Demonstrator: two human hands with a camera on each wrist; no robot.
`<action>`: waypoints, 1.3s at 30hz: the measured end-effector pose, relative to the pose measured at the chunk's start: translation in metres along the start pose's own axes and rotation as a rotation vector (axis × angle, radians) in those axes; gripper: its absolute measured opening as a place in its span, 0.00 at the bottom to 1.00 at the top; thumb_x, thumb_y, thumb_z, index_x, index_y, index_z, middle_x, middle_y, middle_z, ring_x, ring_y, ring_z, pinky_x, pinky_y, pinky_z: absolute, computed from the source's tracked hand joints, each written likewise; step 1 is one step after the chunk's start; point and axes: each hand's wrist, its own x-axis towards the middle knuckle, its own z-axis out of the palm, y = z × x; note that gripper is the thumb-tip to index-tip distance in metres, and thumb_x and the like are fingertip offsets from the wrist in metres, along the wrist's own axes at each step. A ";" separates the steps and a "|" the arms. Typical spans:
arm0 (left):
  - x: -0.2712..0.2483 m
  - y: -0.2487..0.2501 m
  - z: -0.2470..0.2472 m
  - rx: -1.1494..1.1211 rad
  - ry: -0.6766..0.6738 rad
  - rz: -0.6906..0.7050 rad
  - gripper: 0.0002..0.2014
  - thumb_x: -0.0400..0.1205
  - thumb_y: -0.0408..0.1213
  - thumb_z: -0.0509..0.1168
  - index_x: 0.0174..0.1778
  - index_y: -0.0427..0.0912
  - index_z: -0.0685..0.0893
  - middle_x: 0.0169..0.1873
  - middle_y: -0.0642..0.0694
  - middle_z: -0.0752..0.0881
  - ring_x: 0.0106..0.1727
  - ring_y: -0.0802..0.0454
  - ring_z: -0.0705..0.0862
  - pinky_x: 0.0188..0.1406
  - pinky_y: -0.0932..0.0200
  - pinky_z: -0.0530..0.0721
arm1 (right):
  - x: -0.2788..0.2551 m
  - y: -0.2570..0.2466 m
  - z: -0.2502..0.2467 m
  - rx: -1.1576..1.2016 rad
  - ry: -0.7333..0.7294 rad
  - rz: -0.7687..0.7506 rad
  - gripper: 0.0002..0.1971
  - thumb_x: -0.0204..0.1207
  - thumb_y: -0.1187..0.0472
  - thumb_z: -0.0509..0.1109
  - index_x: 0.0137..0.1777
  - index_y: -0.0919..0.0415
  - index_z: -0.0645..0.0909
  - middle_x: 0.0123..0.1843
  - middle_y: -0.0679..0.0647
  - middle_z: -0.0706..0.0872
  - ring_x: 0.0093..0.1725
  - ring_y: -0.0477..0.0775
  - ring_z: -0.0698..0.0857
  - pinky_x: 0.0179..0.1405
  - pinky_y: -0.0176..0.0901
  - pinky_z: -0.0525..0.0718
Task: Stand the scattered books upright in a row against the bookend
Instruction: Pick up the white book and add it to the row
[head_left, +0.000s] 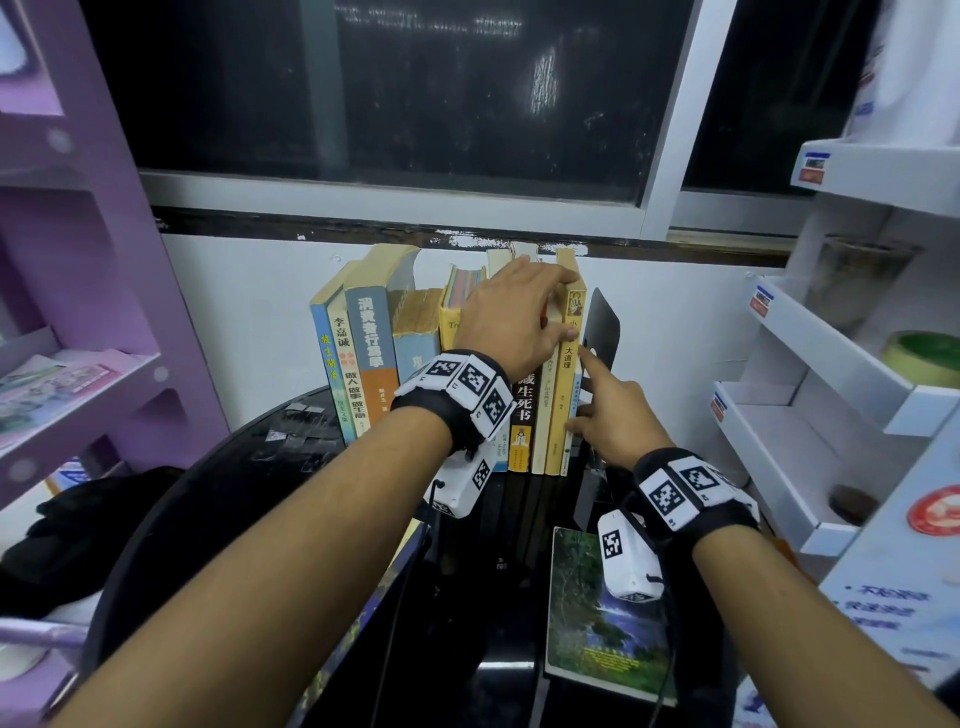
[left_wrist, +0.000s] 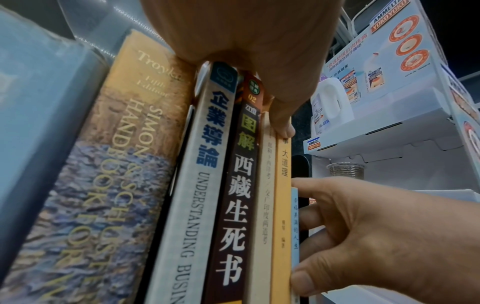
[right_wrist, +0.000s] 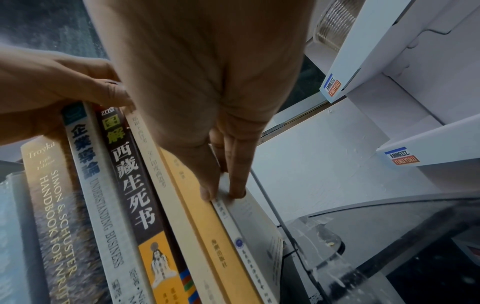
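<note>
Several books stand upright in a row (head_left: 410, 353) on the black glass table, against the white wall. A black bookend (head_left: 602, 332) stands at the row's right end. My left hand (head_left: 563, 306) grips the top of the yellow book (head_left: 566, 374), fingers curled over its top edge and thumb (left_wrist: 284, 125) on the spine. My right hand (head_left: 582, 410) pinches the thin pale blue book (left_wrist: 294, 226) between the yellow book and the bookend, with the index finger stretched up along the bookend. The pinch (right_wrist: 224, 193) shows in the right wrist view. A green-covered book (head_left: 597, 613) lies flat near the table's front.
White display shelves (head_left: 810, 395) with a jar and a tape roll stand close on the right. A purple shelf unit (head_left: 104, 312) stands at the left, with a black bag below it. A dark window runs above the books.
</note>
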 end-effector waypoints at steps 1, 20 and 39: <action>0.000 0.000 0.000 -0.002 0.000 0.000 0.26 0.75 0.52 0.71 0.69 0.56 0.76 0.64 0.56 0.80 0.69 0.56 0.73 0.65 0.56 0.70 | 0.000 0.000 0.000 0.004 0.007 -0.001 0.40 0.77 0.72 0.71 0.82 0.43 0.57 0.65 0.55 0.85 0.52 0.53 0.89 0.55 0.50 0.89; -0.037 0.004 -0.021 -0.272 0.015 -0.037 0.14 0.77 0.39 0.71 0.58 0.51 0.85 0.69 0.52 0.78 0.70 0.52 0.74 0.72 0.54 0.70 | -0.048 -0.005 -0.031 -0.015 -0.003 0.074 0.35 0.71 0.65 0.79 0.78 0.55 0.70 0.68 0.55 0.83 0.48 0.49 0.87 0.35 0.21 0.78; -0.122 0.041 -0.007 -0.263 -0.657 -0.168 0.28 0.79 0.46 0.69 0.76 0.49 0.72 0.75 0.45 0.73 0.75 0.47 0.71 0.72 0.55 0.69 | -0.113 -0.002 -0.027 -0.262 -0.375 0.242 0.39 0.70 0.48 0.79 0.79 0.55 0.68 0.76 0.53 0.77 0.74 0.52 0.76 0.70 0.43 0.71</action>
